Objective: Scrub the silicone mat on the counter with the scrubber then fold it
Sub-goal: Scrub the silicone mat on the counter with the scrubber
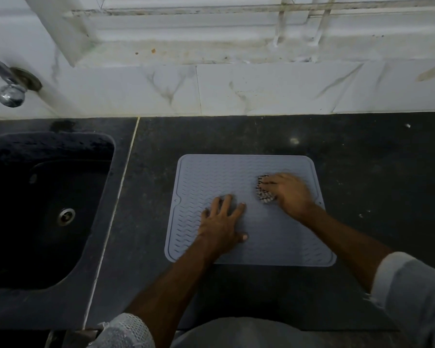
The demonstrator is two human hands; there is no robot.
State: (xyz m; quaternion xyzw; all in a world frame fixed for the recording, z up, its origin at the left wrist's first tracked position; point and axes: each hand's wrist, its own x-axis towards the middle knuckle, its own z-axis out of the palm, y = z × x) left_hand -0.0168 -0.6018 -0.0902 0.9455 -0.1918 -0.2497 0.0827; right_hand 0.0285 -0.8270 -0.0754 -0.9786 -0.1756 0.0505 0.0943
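- Head view: the silicone mat (249, 212) lies flat and unfolded on the dark table (362, 172), centre of the frame, right of the sink (48, 209); scrubbing looks under way, folding not yet begun.
- The left hand (221, 222) presses the mat's lower-middle, fingers spread flat, forearm reaching in from the bottom edge.
- The right hand (289, 194) has its grip curled around the scrubber (264, 189), held against the mat's upper right; this hand is motion-blurred.

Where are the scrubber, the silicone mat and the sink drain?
scrubber (263, 190): head view, exposed mesh beside the fingers.
silicone mat (201, 172): head view, bare ribbed far-left area.
sink drain (66, 216): head view, metal centre.
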